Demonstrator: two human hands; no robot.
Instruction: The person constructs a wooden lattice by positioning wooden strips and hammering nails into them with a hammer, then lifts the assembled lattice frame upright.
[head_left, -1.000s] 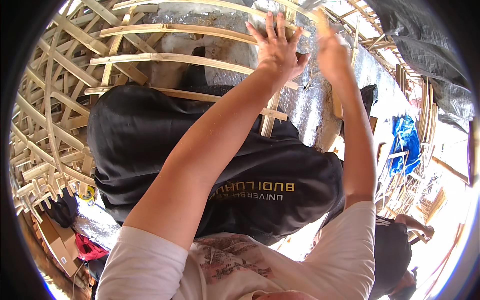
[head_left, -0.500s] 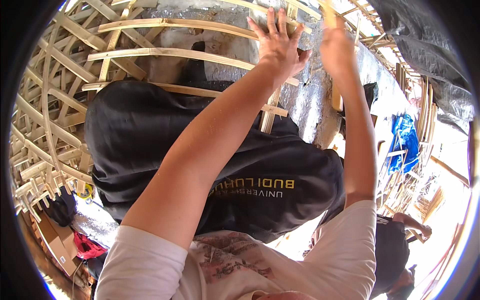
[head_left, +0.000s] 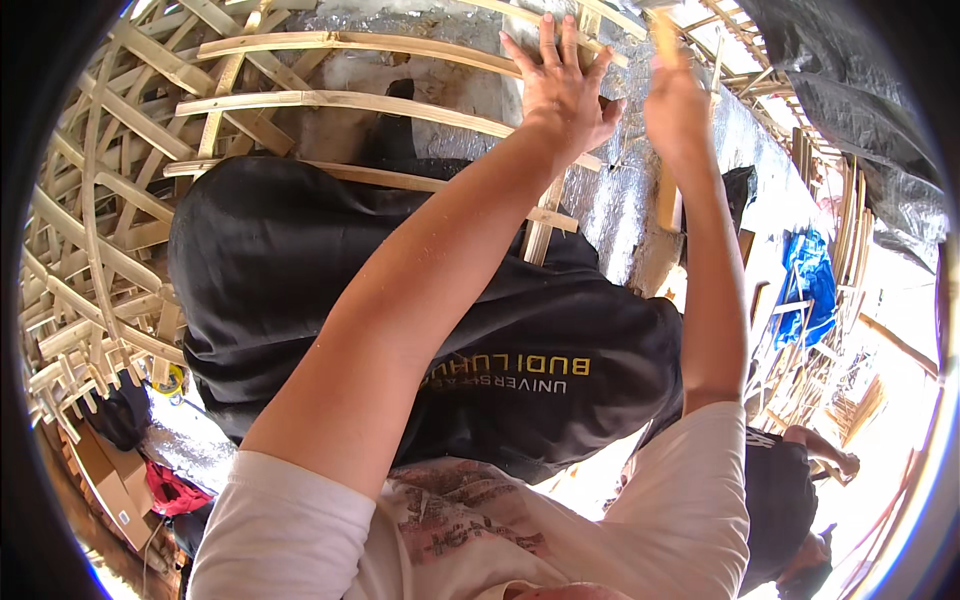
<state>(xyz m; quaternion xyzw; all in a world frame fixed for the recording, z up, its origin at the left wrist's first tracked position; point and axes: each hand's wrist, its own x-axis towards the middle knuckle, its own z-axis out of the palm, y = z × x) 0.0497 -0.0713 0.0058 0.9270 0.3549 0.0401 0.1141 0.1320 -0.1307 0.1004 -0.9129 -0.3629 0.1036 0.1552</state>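
Note:
My left hand lies open, fingers spread, on a wooden lattice frame of long pale slats joined by short crosspieces. Its fingertips press around the upper right end of the slats. Just to the right, my right hand is closed around a light wooden handle, blurred by motion. What the handle belongs to cannot be made out. A similar pale wooden piece shows below that hand; whether it is the same piece is unclear. Part of the frame rests over the black trousers on my legs.
Woven slat lattice stands at the left. Silvery foil sheeting covers the ground. A blue plastic sheet and thin sticks lie at the right, near another person in dark clothes. A cardboard box is at lower left.
My right hand has shifted slightly downward with the handle, still blurred. My left hand keeps its place on the slats, apart from a very small shift.

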